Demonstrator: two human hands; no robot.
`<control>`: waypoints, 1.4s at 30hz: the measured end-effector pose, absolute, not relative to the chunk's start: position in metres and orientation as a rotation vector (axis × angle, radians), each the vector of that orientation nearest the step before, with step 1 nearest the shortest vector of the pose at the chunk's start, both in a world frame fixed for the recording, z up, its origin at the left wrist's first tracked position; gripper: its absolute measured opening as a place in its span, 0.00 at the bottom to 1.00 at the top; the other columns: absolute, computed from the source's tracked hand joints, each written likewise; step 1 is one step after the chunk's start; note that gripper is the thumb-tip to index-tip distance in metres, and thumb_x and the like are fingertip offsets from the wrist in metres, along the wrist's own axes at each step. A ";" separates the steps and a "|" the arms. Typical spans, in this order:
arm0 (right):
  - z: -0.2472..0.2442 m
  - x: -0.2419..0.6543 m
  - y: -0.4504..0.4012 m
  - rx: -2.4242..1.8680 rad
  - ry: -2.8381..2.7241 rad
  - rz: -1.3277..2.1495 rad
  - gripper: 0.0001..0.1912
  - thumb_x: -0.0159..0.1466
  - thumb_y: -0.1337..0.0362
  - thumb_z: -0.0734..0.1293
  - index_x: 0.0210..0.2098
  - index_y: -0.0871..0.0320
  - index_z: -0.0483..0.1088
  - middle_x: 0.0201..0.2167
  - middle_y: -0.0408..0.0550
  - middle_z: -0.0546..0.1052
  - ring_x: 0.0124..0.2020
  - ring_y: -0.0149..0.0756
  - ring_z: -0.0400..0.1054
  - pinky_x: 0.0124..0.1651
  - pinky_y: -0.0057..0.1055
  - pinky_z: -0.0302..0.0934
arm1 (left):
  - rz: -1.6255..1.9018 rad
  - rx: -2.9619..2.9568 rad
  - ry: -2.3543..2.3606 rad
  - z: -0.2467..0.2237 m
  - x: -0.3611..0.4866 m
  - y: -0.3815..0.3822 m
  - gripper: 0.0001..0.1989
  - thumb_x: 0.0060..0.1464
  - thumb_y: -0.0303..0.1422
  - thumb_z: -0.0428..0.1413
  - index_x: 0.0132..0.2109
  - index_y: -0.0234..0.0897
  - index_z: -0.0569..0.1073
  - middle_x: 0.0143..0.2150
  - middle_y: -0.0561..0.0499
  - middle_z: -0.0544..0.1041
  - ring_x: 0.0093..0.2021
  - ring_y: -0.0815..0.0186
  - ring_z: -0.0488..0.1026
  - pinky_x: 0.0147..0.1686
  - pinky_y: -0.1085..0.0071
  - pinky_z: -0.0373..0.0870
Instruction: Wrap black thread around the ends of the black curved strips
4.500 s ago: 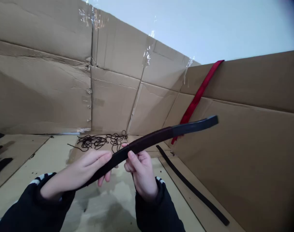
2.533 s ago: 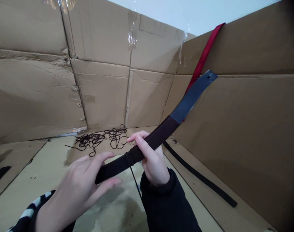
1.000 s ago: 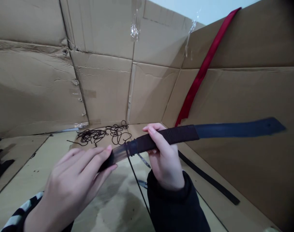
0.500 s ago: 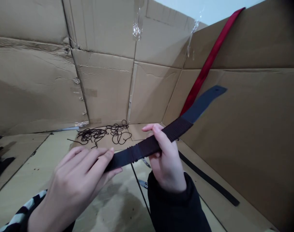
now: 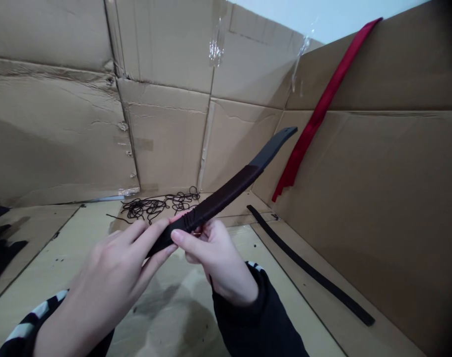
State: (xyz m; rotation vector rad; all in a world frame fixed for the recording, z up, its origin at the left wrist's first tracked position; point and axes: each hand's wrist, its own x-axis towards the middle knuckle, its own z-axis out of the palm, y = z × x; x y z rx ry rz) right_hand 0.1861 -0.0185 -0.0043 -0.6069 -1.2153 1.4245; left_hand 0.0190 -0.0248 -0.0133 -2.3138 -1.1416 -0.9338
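Note:
My left hand (image 5: 117,267) is closed around the lower part of a dark flat strip (image 5: 268,151), which tilts up to the right and has a small hole near its far end. Dark brown cord (image 5: 229,191) is wound tightly around the strip's middle, with a few looser turns beside my fingers. My right hand (image 5: 218,258) grips the strip just past the left, its thumb lying on top near the loose turns. The right fingers are partly hidden beneath the strip, and so is the running end of the cord.
A tangle of dark cord (image 5: 140,207) lies at the back by the cardboard wall (image 5: 166,139). On the right, a long black strip (image 5: 311,267) rests on the floor, and a red ribbon (image 5: 322,104) hangs over the side wall. Dark pieces (image 5: 2,248) lie at far left.
My right hand has slid down the strip toward my left hand, onto the loose turns. The strip has rolled and its far end has swung left.

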 end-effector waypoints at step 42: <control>-0.012 0.213 -0.006 -0.607 -1.335 1.057 0.11 0.60 0.58 0.71 0.40 0.55 0.77 0.18 0.37 0.65 0.15 0.21 0.54 0.16 0.19 0.46 | -1.161 -2.895 -1.245 -0.010 0.018 -0.029 0.16 0.60 0.47 0.50 0.47 0.42 0.66 0.27 0.58 0.78 0.22 0.68 0.75 0.20 0.75 0.69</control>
